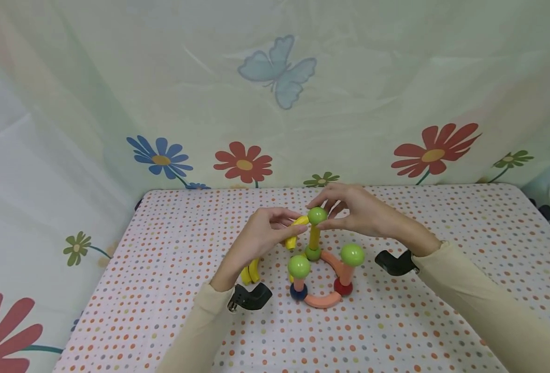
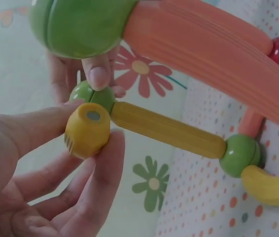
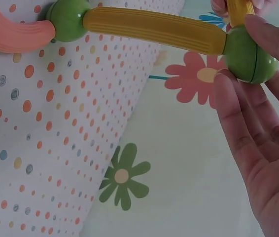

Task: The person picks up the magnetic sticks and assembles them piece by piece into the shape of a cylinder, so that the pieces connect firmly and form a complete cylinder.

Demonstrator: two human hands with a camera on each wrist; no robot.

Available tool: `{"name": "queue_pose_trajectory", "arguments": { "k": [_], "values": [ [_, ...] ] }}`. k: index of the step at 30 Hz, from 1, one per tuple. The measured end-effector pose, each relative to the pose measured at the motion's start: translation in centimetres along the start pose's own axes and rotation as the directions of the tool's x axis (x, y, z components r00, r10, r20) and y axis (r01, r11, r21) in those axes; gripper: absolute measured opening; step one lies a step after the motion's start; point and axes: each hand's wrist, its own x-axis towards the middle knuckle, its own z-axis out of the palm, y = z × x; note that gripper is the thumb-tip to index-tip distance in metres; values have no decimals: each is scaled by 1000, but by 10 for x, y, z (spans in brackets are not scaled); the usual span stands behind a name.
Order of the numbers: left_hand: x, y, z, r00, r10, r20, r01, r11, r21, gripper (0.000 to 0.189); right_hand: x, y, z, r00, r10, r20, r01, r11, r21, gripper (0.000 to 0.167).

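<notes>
A magnetic building-toy frame stands on the table, its base ring of curved sticks (image 1: pixel 322 301) joined by a blue ball (image 1: pixel 298 293), a red ball (image 1: pixel 343 288) and a green ball (image 1: pixel 312 254). Short orange uprights carry green balls (image 1: pixel 299 266) at the front and right. At the back a yellow stick (image 1: pixel 314 237) rises to another green ball (image 3: pixel 248 55), which my right hand (image 1: pixel 356 210) holds between thumb and fingers. My left hand (image 1: pixel 270 228) pinches a curved yellow stick (image 2: pixel 83 138), with its far end right at that ball; its near end shows a round metal disc.
More curved yellow sticks (image 1: pixel 250 272) lie on the table left of the frame, beside my left forearm. Dotted cloth covers the table (image 1: pixel 163 311). A flowered curtain (image 1: pixel 349 129) hangs behind the back edge.
</notes>
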Motion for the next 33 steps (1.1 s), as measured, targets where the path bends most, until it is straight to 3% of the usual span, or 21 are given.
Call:
{"name": "queue_pose_trajectory", "arguments": {
  "k": [4, 7, 9, 12, 16, 19, 22, 26, 33],
  "values": [
    [0, -1, -4, 997, -27, 76, 36, 992, -122, 33, -2, 1, 1, 1000, -3, -11, 3, 1000, -2, 37],
    [0, -3, -5, 993, -34, 115, 55, 981, -188, 34, -6, -4, -1, 998, -12, -65, 10, 999, -39, 38],
    [1, -3, -6, 990, -40, 134, 68, 975, -210, 34, -10, -12, -2, 991, -57, -122, 48, 996, -76, 36],
    [1, -4, -7, 987, -34, 157, 70, 970, -233, 36, -15, -28, -2, 966, -194, -174, 175, 978, -117, 30],
    [0, -6, -10, 986, -12, 166, 55, 964, -260, 35, -22, -47, 8, 953, -296, -70, 289, 953, -92, 26],
    [0, -7, -11, 986, -12, 167, 58, 960, -274, 35, -26, -55, 20, 961, -269, 60, 273, 959, -77, 23],
    [0, -7, -11, 986, -19, 166, 65, 958, -281, 34, -28, -59, 32, 953, -265, 143, 283, 952, -117, 24],
    [-1, -8, -11, 986, -11, 168, 60, 956, -288, 34, -28, -59, 40, 947, -273, 171, 300, 939, -166, 26],
    [-3, -9, -11, 981, 12, 196, 53, 944, -325, 33, -28, -58, 40, 957, -257, 137, 283, 933, -223, 28]
  ]
}}
